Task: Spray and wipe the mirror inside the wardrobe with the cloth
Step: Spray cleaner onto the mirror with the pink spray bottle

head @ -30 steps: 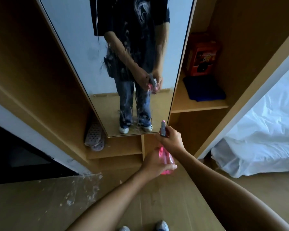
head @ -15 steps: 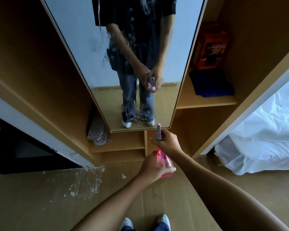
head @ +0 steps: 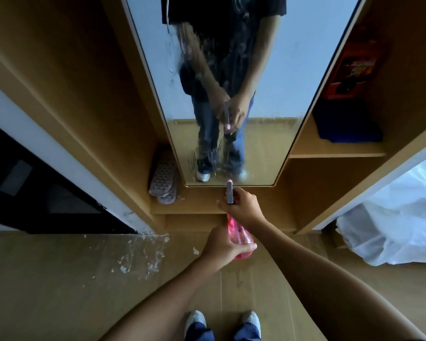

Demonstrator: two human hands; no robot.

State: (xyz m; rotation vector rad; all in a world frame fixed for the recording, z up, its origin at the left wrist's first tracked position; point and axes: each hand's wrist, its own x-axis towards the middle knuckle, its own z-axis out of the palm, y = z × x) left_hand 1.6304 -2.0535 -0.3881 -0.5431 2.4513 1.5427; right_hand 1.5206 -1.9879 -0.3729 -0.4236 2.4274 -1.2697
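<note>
A tall mirror (head: 276, 77) stands inside the wooden wardrobe, streaked with spray droplets and runs in its lower middle. Just below its bottom edge I hold a pink spray bottle (head: 239, 238). My right hand (head: 244, 205) grips the grey spray head, whose nozzle points at the mirror's foot. My left hand (head: 221, 244) cups the pink body from below and the left. A dark blue folded cloth (head: 347, 130) lies on the wardrobe shelf to the right of the mirror.
A red box (head: 352, 70) stands behind the cloth on the shelf. Slippers (head: 164, 178) lean in the compartment left of the mirror. White flakes (head: 138, 254) litter the wood floor. A white bedsheet (head: 399, 225) hangs at right. My shoes (head: 194, 321) show at the bottom.
The view has tilted down and closer to the mirror's foot. Both hands keep the bottle, now centred just under the mirror's bottom edge. More wet runs show on the lower glass.
</note>
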